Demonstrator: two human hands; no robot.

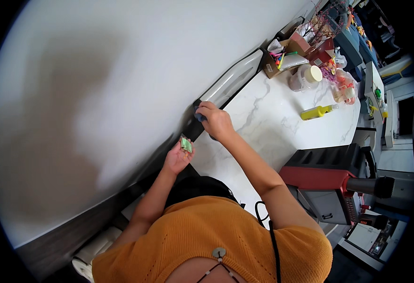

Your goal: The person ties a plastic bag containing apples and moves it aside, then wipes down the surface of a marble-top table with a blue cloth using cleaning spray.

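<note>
My left hand (178, 158) is closed around a small green packet (186, 145), held near the wall beside the table edge. Further ahead, my right hand (216, 121) reaches to the corner of a black-framed grey panel (235, 79) that stands between the wall and the table. Its fingers are curled on a small dark bluish thing (200, 116), mostly hidden by the hand, so I cannot tell what it is.
On the white marbled table (263, 111) lie a yellow bottle (316, 112), a clear jar with a cream lid (306, 78) and a box of pens (277, 63). A red-and-black speaker (320, 181) with a microphone (372, 186) stands at right. The white wall (122, 70) borders my left.
</note>
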